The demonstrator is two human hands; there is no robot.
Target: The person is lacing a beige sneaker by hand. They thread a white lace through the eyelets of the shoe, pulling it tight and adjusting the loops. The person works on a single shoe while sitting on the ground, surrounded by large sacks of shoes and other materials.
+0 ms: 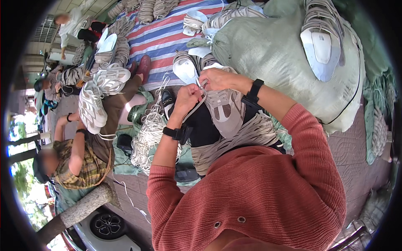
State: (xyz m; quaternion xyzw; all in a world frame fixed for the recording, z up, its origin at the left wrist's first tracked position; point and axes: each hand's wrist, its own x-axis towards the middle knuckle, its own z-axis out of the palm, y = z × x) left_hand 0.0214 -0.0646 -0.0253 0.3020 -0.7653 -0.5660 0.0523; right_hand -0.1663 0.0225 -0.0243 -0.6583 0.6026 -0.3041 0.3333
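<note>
On my lap lies a grey-beige shoe upper (228,112) with a brown mesh front, its toe pointing toward me. Above its lacing, my left hand (188,99) pinches a pale shoelace (196,107). My right hand (218,79) is closed close beside it, fingertips on the lace at the eyelets. Exactly how the lace runs between the fingers is hidden. Just beyond my hands sits another shoe part with a white-soled underside (184,70). Across my thighs lie many beige laces (243,144), strung in a thick bundle.
A tangled heap of white laces (151,140) lies to my left. A big pale-green sack (268,54) fills the right, with stacked uppers (321,50) on it. A striped sheet (157,31) spreads ahead. At left a person (79,165) handles white shoe uppers (93,109).
</note>
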